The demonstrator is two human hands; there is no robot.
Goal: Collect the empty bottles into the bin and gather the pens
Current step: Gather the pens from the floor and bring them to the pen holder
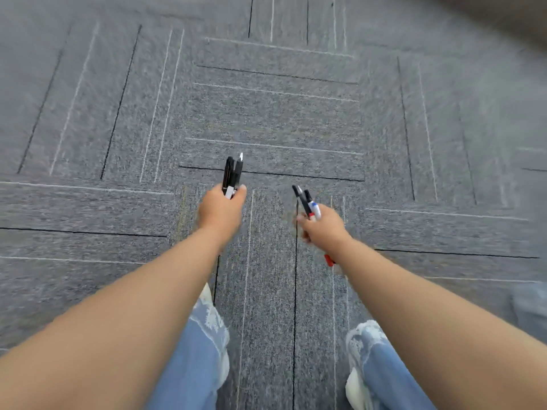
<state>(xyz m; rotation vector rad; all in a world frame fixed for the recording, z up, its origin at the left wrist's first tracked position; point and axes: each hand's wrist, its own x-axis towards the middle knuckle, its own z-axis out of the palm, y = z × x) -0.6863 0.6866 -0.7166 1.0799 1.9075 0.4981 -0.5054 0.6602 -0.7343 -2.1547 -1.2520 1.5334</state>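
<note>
Grey carpet floor (272, 113), striped tiles, under a standing person. Left hand (220, 214): fingers curled tight round a bundle of dark pens (232, 174), held above the floor, tips forward; two, perhaps three, as blur prevents a firm count. Right hand (324, 224): fingers wrapped round a mixed bundle (307, 202), three tips showing, one blue-banded, with a red end (329, 259) poking out below. Bottles and bin: none in view. Handling note: probably best to merge both bundles into one hand, tips aligned, grip firm, so none slips.
</note>
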